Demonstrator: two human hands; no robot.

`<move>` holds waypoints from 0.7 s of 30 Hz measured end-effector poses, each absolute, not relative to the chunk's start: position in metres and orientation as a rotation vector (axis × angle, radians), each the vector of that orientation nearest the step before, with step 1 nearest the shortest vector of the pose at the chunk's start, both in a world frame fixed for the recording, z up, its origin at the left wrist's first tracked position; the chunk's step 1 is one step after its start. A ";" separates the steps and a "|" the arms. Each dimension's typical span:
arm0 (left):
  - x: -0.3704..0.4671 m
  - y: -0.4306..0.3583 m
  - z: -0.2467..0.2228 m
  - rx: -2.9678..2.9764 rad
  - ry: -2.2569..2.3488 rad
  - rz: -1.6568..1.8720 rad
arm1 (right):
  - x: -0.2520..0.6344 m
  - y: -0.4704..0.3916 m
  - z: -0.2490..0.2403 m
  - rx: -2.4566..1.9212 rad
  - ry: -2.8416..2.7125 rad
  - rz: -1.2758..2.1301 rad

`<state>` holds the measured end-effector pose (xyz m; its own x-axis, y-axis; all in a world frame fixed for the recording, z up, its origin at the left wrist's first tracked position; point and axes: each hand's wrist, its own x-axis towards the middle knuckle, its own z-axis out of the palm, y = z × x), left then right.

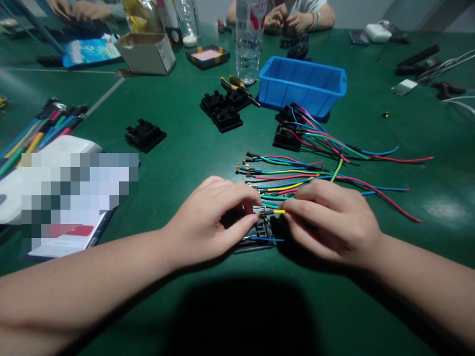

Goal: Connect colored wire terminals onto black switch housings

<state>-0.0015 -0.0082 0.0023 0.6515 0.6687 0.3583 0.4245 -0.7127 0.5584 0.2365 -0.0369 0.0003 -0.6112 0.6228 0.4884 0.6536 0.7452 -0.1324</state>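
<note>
A black plastic socket housing [264, 228] lies on the green table between my hands, partly covered by my left fingers. A short blue wire [272, 240] runs across its near side. Just above the housing is a yellow wire [278, 211] with a black sleeve and a metal terminal at its left end. My left hand [218, 212] is closed, thumb and fingertips at that terminal. The right end of the wire is pinched in my right hand [330, 220]. Beyond my hands lie several coloured wires [289, 173] with metal terminals pointing left.
Two wired black housings [287, 136] sit near a blue bin [302, 86]. Further housings [226, 118] with yellow-handled pliers [237, 84] and a lone housing [144, 134] are farther left. A bottle [247, 49] stands behind; a phone [100, 198] lies left. Other people's hands [293, 20] work across the table.
</note>
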 end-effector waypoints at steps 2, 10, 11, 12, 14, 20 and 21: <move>-0.001 -0.009 0.002 2.439 0.866 0.774 | 0.236 -0.037 0.000 -0.971 -2.428 -0.080; -0.003 -0.009 0.003 2.380 0.809 0.793 | 0.236 -0.036 0.001 -0.975 -2.460 -0.069; -0.003 -0.009 0.003 2.382 0.814 0.782 | 0.236 -0.035 0.001 -0.973 -2.468 -0.081; -0.002 -0.009 0.003 2.385 0.817 0.775 | 0.236 -0.035 0.001 -0.968 -2.474 -0.092; -0.002 -0.008 0.003 2.393 0.806 0.777 | 0.237 -0.034 0.001 -0.932 -2.482 -0.102; -0.001 -0.007 0.002 2.443 0.697 0.778 | 0.238 -0.036 0.000 -0.815 -2.516 -0.159; -0.001 -0.007 0.002 2.445 0.689 0.777 | 0.238 -0.036 0.001 -0.822 -2.521 -0.177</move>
